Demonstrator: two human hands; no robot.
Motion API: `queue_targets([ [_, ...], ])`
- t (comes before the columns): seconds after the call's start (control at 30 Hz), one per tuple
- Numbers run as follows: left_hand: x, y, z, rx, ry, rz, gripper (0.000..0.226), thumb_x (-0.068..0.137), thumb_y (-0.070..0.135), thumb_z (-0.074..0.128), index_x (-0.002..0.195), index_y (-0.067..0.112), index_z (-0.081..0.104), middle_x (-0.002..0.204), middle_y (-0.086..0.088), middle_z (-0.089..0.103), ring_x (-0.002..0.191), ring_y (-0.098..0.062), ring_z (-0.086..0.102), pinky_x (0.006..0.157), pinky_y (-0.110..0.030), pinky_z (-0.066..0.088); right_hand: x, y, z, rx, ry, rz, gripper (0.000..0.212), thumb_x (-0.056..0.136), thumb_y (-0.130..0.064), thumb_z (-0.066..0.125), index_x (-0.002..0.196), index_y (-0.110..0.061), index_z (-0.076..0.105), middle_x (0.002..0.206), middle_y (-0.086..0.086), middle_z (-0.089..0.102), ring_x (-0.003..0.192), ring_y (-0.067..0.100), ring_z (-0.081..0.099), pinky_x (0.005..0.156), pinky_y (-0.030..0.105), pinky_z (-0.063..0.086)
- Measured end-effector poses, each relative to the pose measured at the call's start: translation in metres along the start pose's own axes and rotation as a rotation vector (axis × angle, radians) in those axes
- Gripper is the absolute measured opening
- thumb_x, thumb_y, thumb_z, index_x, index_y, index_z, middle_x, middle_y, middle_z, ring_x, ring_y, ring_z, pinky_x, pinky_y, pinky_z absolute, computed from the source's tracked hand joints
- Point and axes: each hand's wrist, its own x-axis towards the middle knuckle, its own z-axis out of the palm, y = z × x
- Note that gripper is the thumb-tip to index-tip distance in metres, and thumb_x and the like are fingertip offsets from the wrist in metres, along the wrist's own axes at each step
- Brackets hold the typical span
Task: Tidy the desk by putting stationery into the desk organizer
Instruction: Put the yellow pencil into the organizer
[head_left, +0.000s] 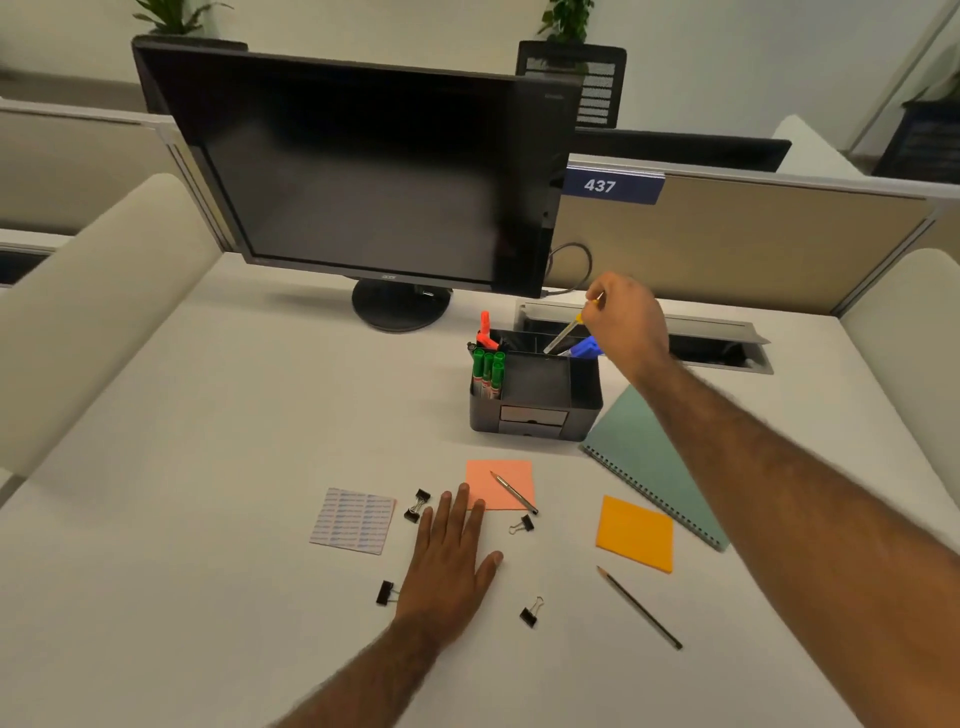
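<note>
A black desk organizer (582, 395) stands mid-desk with green markers (487, 370) in its front left slot and an orange highlighter (486, 332) behind them. My right hand (626, 322) hovers over its back compartment, pinching a slim silver pen with a yellow band (563, 336) whose tip dips into that slot beside a blue item (587, 347). My left hand (449, 556) lies flat on the desk, fingers spread, touching the pink sticky pad (511, 475). A silver pen (514, 492) lies across that pad. An orange sticky pad (635, 532) and a pencil (639, 607) lie to the right.
Several black binder clips (417, 506) (530, 613) are scattered around my left hand. A label sheet (353, 519) lies left, a teal spiral notebook (644, 462) right of the organizer. A dark monitor (363, 171) stands behind, with a cable tray (727, 338) at the desk's back.
</note>
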Motion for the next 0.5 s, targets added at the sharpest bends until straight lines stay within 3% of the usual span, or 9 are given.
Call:
queue_targets([
  [0.2, 0.015, -0.008, 0.000, 0.056, -0.062, -0.019, 0.069, 0.101, 0.058, 0.024, 0.156, 0.016, 0.024, 0.164, -0.005, 0.016, 0.151, -0.025, 0.014, 0.118, -0.042, 0.003, 0.016, 0.001, 0.031, -0.092, -0.042, 0.032, 0.004, 0.090, -0.015, 0.060, 0.094, -0.017, 0.061, 0.089, 0.006, 0.064, 0.079, 0.024, 0.061, 0.076, 0.047, 0.057],
  [0.33, 0.013, -0.005, 0.007, 0.043, -0.040, -0.018, 0.071, 0.101, 0.058, 0.024, 0.158, 0.017, 0.014, 0.166, -0.003, 0.005, 0.152, -0.022, -0.003, 0.119, -0.044, 0.000, 0.021, 0.002, 0.040, -0.050, -0.080, 0.065, 0.005, 0.089, -0.015, 0.059, 0.091, -0.020, 0.061, 0.087, 0.002, 0.062, 0.081, 0.023, 0.061, 0.077, 0.046, 0.057],
  [0.5, 0.012, -0.005, 0.009, 0.024, -0.027, -0.013, 0.071, 0.101, 0.058, 0.024, 0.159, 0.019, 0.009, 0.167, -0.001, -0.001, 0.153, -0.023, -0.006, 0.120, -0.045, 0.001, 0.012, 0.005, 0.038, 0.057, -0.047, 0.094, 0.012, 0.093, -0.014, 0.057, 0.099, -0.015, 0.066, 0.090, 0.001, 0.062, 0.081, 0.018, 0.059, 0.077, 0.036, 0.055],
])
